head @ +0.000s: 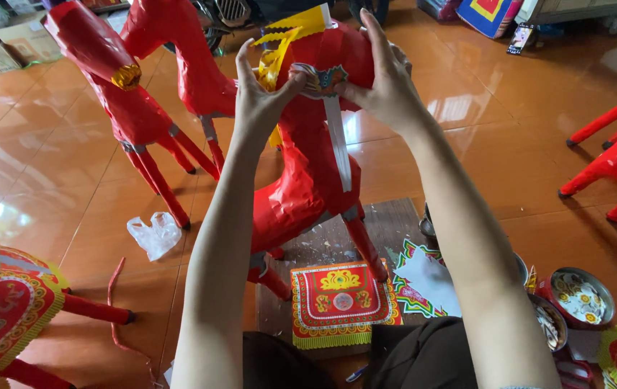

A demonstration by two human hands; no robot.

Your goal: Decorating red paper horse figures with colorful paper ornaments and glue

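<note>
- Head view: your left hand (261,101) and right hand (384,83) pinch a small colourful paper ornament (320,79) together.
- It sits on the red paper horse (308,180), upper centre of the frame.

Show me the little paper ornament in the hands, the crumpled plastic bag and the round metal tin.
Paper ornament (320,79), head view, its patterned middle between both thumbs.
Crumpled plastic bag (154,234), head view, its middle on the floor.
Round metal tin (580,296), head view, its patterned inside.
</note>
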